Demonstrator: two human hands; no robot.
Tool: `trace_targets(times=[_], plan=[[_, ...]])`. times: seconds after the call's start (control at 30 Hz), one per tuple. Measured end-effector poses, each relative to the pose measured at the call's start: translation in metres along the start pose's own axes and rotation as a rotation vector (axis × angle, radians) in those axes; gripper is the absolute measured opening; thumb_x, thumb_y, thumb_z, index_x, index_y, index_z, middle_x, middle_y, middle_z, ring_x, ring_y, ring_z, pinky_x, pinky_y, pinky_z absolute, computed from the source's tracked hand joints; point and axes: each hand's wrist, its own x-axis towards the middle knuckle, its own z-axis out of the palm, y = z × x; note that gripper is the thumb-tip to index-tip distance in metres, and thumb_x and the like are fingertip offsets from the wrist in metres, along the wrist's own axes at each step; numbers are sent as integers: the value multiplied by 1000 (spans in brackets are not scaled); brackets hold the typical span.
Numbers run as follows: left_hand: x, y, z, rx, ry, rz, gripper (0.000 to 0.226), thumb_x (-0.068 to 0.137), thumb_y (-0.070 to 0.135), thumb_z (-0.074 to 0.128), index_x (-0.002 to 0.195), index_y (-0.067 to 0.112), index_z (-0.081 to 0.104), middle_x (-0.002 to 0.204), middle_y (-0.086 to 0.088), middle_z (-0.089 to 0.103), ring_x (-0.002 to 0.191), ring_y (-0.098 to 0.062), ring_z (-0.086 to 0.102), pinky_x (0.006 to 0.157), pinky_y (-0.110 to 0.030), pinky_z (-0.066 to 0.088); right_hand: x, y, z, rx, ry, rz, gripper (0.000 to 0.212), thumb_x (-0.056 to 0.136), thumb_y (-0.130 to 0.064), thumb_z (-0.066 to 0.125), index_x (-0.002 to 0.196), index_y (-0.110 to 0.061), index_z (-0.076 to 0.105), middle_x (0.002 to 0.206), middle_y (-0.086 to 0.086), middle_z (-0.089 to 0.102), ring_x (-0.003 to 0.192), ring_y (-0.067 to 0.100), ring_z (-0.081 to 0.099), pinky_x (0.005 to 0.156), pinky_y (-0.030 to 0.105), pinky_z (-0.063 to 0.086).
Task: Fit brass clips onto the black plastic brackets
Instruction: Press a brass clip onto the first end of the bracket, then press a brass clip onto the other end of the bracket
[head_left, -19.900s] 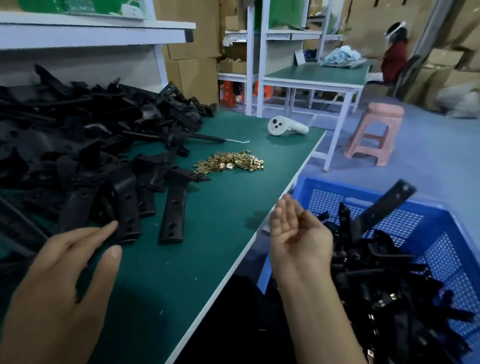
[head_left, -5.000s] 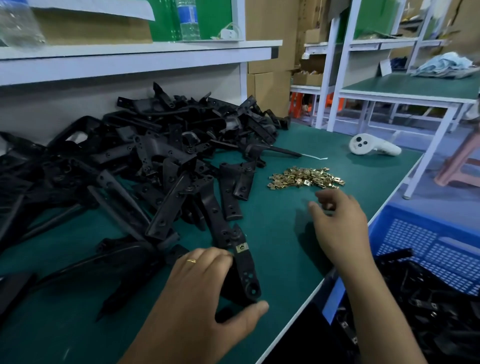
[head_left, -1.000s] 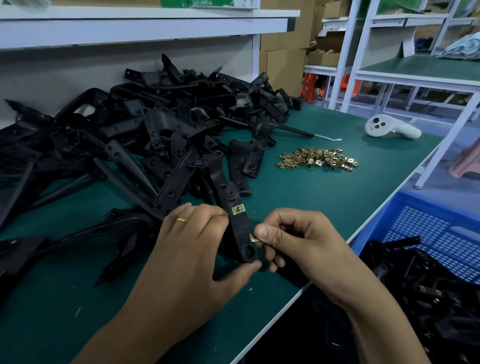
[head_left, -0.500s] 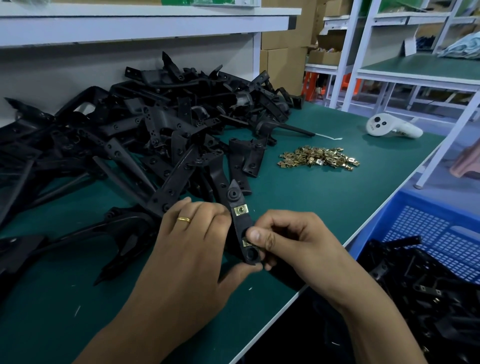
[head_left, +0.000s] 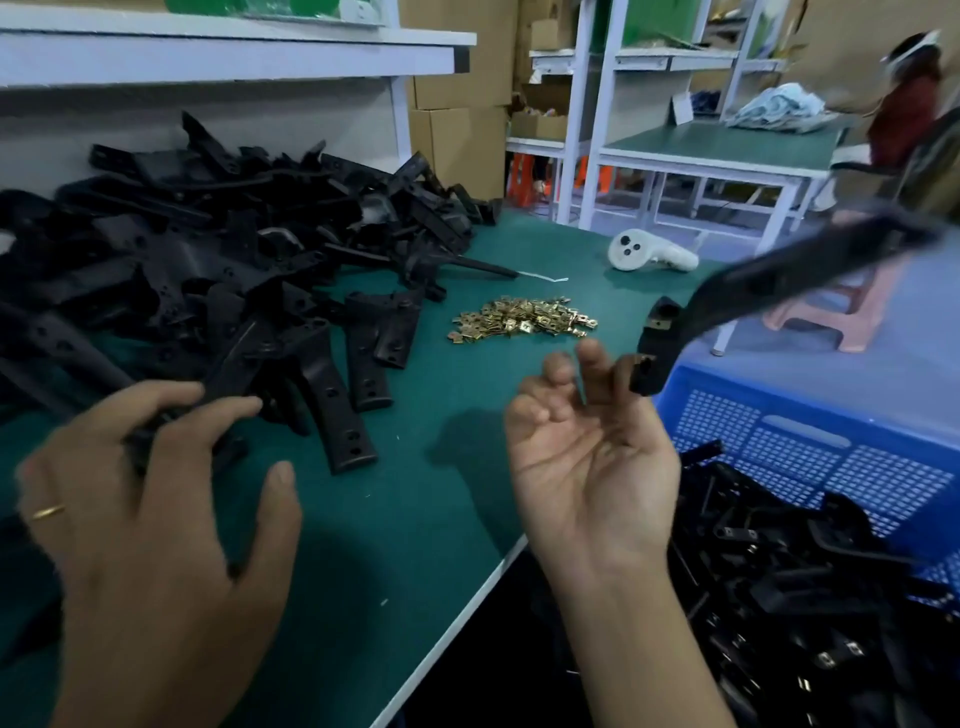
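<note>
The clipped bracket (head_left: 779, 280) has left the spread right hand (head_left: 587, 452) toward the blue crate (head_left: 810, 441), while left-hand fingers (head_left: 228, 408) curl on another bracket (head_left: 228, 374).

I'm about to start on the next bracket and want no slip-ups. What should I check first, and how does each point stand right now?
1. Clips on the tossed bracket: ok, two brass ones show at its near end.
2. That bracket in the blue crate: not ok, it is in the air over the rim, blurred.
3. Right hand free: ok, palm up, fingers relaxed.
4. Left hand gripping the next bracket: cannot tell, its fingers lie on it.
5. Clip pile stocked: ok, heaped on the table.
</note>
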Motion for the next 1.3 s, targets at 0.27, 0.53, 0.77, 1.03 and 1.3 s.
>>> trace_targets(times=[0.27,0.53,0.77,1.03,1.3], plan=[[3,5,-1,169,-65,27,33,93,45,47,116,27,62,124,0,50,119,-36,49,106,-58,39,-3,38,-18,-1686,26,-7,11,96,-34,65,95,-25,71,90,-9,67,87,8,62,82,30,52],[1,0,0,227,-190,42,28,94,46,43,108,34,64,111,15,46,106,-15,44,96,-34,33,-12,58,-11,-2368,-518,-26,60,98,-61,45,154,-45,31,154,-6,43,132,22,36,109,41,38],[-1,6,1,212,-209,47,29,95,42,43,107,30,66,111,15,48,107,-10,42,94,-35,38,-10,69,-2,-2507,-712,39,52,99,-58,21,142,-45,46,155,2,42,128,29,35,101,44,34],[1,6,-3,220,-231,-131,25,95,42,54,115,29,62,110,14,50,105,-12,50,89,-42,48,-20,54,6,-2073,-704,116,19,94,-45,58,111,-37,59,101,-12,51,98,12,52,82,35,50],[3,3,2,402,-575,-123,72,95,71,23,161,42,18,144,24,33,136,-7,28,115,-35,32,20,1,-27,-2125,-284,-19,18,96,-13,61,105,-25,72,105,-7,63,103,12,58,90,28,43]])
